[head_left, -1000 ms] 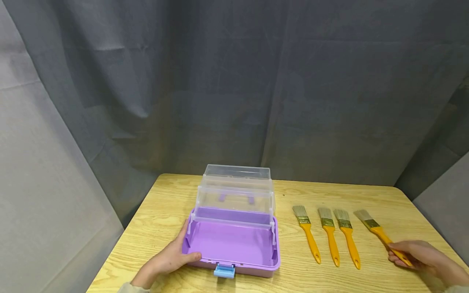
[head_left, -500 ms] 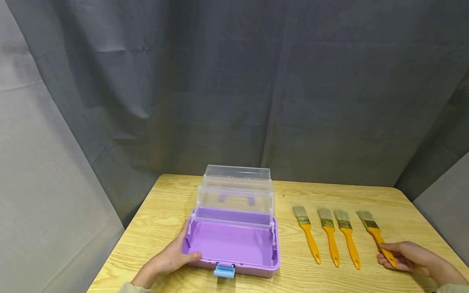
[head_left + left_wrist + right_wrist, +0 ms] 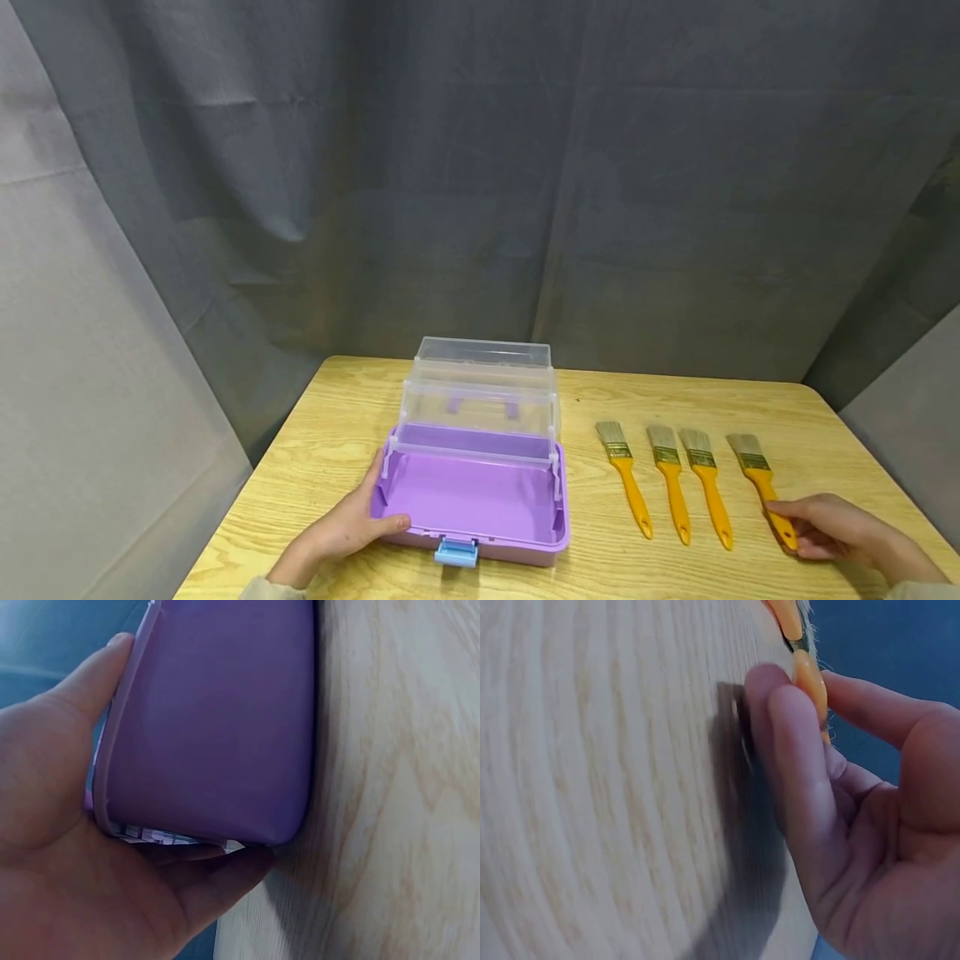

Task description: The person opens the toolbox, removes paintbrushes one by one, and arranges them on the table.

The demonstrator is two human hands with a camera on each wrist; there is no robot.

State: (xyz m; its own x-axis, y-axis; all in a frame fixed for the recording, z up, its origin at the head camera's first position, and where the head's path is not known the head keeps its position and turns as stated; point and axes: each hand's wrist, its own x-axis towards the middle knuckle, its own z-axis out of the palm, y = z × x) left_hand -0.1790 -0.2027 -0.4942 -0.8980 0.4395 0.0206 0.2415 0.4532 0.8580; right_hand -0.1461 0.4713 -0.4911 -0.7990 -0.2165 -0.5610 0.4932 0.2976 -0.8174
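A purple toolbox (image 3: 472, 504) stands on the table with its clear tiered trays (image 3: 480, 392) folded up and back. Its bottom compartment shows bare, and a blue latch (image 3: 456, 553) hangs at the front. My left hand (image 3: 341, 525) grips the box's front left corner, thumb over the rim and fingers along the side, as the left wrist view also shows. At the right, my right hand (image 3: 840, 529) pinches the yellow handle of a paintbrush (image 3: 759, 479) between thumb and fingers. In the right wrist view that handle (image 3: 810, 682) sits close to the tabletop; whether it touches is unclear.
Three more yellow-handled paintbrushes, the left (image 3: 628, 483), middle (image 3: 671, 487) and right (image 3: 708, 492), lie side by side between the box and my right hand, bristles pointing away. Grey curtains (image 3: 450, 183) hang behind the wooden table (image 3: 315, 433).
My right hand has moved left with the paintbrush, whose handle end has swung left, so it lies closer to the angle of the others. The left hand keeps its grip on the box.
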